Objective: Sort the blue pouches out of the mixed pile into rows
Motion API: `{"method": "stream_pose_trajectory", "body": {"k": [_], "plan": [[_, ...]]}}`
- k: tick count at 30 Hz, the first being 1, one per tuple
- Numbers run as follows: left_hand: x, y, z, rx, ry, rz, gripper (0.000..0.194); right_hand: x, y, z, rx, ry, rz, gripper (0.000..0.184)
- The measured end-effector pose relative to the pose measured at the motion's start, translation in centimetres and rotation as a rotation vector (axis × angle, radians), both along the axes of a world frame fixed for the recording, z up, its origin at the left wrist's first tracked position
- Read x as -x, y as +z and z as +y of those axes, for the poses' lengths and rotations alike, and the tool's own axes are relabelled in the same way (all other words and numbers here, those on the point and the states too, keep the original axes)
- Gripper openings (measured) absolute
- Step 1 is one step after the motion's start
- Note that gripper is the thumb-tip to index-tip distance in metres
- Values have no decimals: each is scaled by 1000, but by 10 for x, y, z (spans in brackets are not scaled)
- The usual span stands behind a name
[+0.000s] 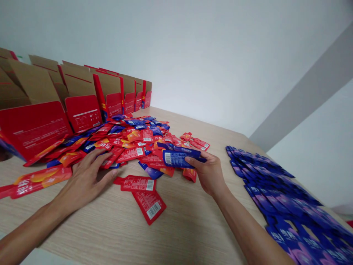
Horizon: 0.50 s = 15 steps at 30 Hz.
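Observation:
My right hand pinches blue pouches, at least two layered together, with a white barcode label toward me. They are held over the right side of a mixed heap of red pouches and blue ones. My left hand lies at the heap's near left edge with its fingers spread, touching the red pouches there. Just left of that hand, a red and orange pouch rests on the table. Two red pouches overlap on the bare wood between my hands, barcodes facing up.
Open red cardboard boxes stand in a row along the back left, flaps raised. Rows of overlapping blue pouches cover the right side of the wooden table. A few red pouches lie behind my right hand. A pale wall rises behind.

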State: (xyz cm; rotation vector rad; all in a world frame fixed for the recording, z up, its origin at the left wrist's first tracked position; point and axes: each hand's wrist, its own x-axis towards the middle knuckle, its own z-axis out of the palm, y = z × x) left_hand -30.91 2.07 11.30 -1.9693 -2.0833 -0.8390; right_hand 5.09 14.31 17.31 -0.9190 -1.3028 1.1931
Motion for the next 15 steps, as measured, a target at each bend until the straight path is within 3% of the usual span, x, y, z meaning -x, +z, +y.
{"method": "stream_pose_trajectory", "body": {"k": [3, 6, 9, 12, 15], "plan": [[-14, 14, -1, -99, -42, 77, 53, -19, -12, -11, 110, -34, 109, 42], [-42, 31, 4, -156, -217, 122, 35, -34, -23, -21, 161, -65, 170, 40], [-79, 41, 20, 54, -378, 205, 31, -41, -32, -28, 202, -80, 246, 42], [-113, 45, 39, 331, -332, 319, 26, -43, -37, -29, 248, -106, 319, 47], [-133, 47, 55, 411, -278, 372, 28, -48, -37, -27, 253, -146, 338, 46]]}}
